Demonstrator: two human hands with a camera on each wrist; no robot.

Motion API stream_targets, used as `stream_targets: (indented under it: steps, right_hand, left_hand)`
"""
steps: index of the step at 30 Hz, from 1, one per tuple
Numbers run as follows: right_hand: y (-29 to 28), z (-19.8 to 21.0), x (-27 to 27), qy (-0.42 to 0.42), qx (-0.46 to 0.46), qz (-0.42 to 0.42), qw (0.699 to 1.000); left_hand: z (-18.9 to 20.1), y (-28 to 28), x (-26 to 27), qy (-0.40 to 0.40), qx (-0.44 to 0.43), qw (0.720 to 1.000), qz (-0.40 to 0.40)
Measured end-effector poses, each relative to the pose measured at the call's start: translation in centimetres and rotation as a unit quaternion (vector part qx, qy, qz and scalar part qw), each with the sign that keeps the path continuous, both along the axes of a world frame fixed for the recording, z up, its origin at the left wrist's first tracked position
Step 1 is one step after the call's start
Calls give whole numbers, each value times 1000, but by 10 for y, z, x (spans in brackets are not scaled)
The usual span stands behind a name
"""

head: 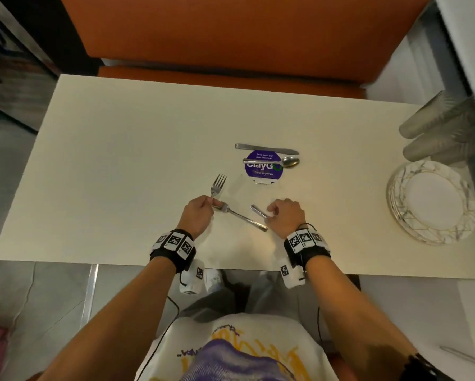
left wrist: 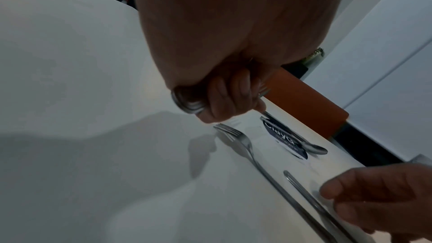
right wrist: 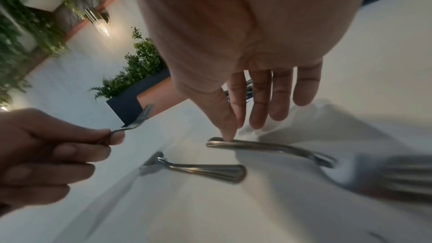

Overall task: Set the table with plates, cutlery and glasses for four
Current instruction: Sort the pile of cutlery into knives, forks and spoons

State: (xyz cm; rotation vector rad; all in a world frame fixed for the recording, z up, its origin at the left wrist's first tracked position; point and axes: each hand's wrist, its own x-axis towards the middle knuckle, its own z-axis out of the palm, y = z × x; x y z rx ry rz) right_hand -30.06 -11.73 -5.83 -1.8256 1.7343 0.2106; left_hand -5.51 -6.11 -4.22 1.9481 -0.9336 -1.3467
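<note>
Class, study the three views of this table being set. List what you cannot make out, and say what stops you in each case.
- Stack of plates: head view; the count is unclear, and the frame edge crops it.
- Cups: head view; blurred, number unclear.
- Fork under the right hand: the hand covers its head in the head view; its tines are blurred in the right wrist view.
- Sticker: small print partly covered by the spoon.

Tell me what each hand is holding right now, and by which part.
The left hand grips a fork by its handle, prongs pointing away. The right hand holds nothing yet; its thumb touches the handle end of another fork lying on the table.
</note>
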Motion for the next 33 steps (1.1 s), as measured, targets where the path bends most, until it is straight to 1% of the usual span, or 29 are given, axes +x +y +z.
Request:
stream_targets:
  steps: [3,6,10,14,16,18,21,23,25,28,30,33]
  right_hand:
    - [14,0,-17,88,-3,15,996]
    - [27,-1,-29,99,-11,6,995]
    - [31,12,-38,54,-22,-9,998]
    - [19,47,-40,-61,-28,0,998]
    - [12,66,-32,-92,-25,47,994]
    - [4,82,-17,-88,-37,114,989]
    - [-5,99,3,-88,-74,171,979]
    - [-10,104,10,-91,-89,178,976]
    - [-15,106,13,-110,-102,150,977]
    - [-22,104,11,-151,-130,67,978]
    - [-23,100,9,-167,-159,12,973]
    - [-20,92,7,-203,-166,-88,961]
  left_hand:
    - [-4,-4,-3,39,21,999,-6]
    - [-8,-12,-9,40,16,999,-33]
    - [4,-27,-22,-10,-19,996,-89]
    - [22,-47,-32,-48,-63,988,-133]
    - [30,-57,-38,-74,-83,980,-164]
    - [38,-62,-45,-83,-79,976,-184]
    - [50,-63,-57,-44,-35,973,-225]
    - [52,-58,-64,-24,-13,966,-256]
    - [47,-52,-67,-25,-5,964,-263]
    - [41,-45,-68,-14,12,976,-219]
    - [42,-42,-68,8,26,981,-192]
    - [46,-38,-68,42,32,985,-163]
